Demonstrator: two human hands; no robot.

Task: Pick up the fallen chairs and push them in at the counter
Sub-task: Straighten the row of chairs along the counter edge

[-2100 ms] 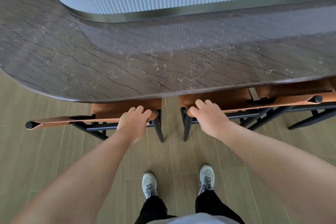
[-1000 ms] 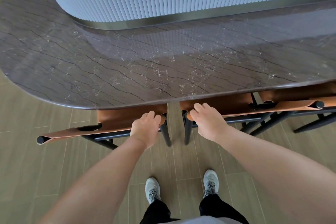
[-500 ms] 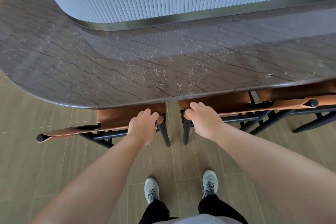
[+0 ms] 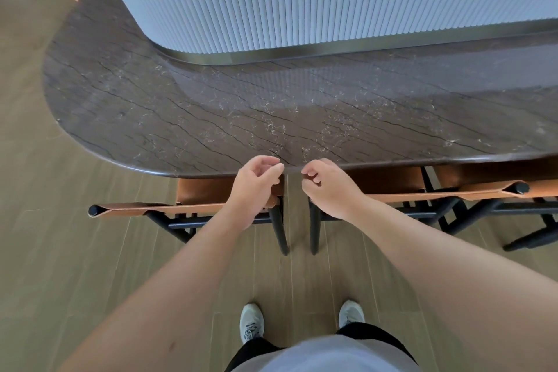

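Two upright chairs with tan leather backs and black frames stand side by side, their seats tucked under the dark marble counter (image 4: 211,118). The left chair (image 4: 169,208) has its backrest strap running left from my left hand (image 4: 256,187). The right chair (image 4: 422,195) has its strap running right from my right hand (image 4: 327,187). Both hands hover just above the backrests near the counter edge, fingers loosely curled, holding nothing.
A third chair (image 4: 525,190) of the same kind stands at the far right, also tucked in. A white ribbed wall (image 4: 302,9) rises behind the counter. Wood-plank floor (image 4: 75,251) lies open to the left and behind me; my shoes (image 4: 252,322) stand close to the chair legs.
Both hands have let go of the chair backrests and lifted up toward the counter edge. My head has pulled back, so more of the counter and floor shows.
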